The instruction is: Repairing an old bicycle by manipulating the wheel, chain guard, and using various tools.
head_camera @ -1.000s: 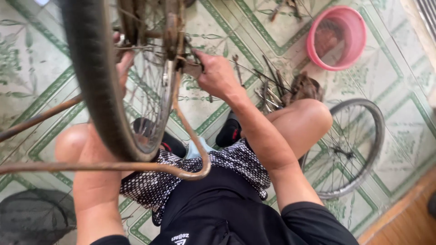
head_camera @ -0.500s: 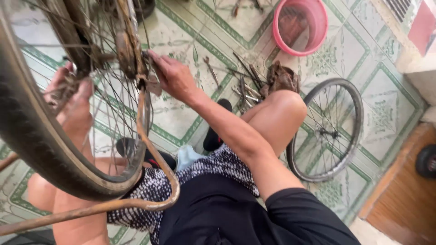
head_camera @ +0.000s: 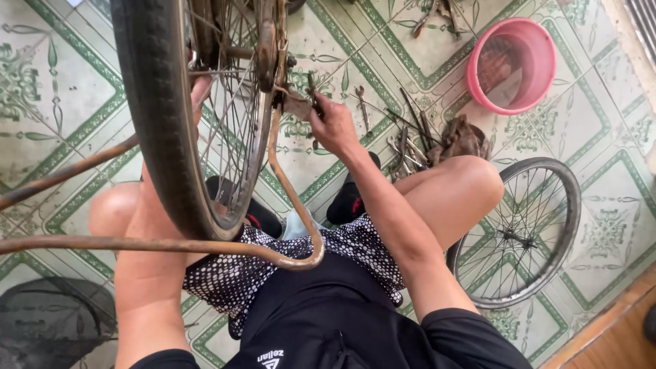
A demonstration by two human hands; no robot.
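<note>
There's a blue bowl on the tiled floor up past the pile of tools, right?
Not quite: the bowl is pink, not blue. The head view shows it on the tiled floor, beyond the pile of tools, as you said.

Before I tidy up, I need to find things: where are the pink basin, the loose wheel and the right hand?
Pink basin (head_camera: 543,41), head view, right rim.
Loose wheel (head_camera: 572,198), head view, tyre.
Right hand (head_camera: 333,126), head view, back of hand.
</note>
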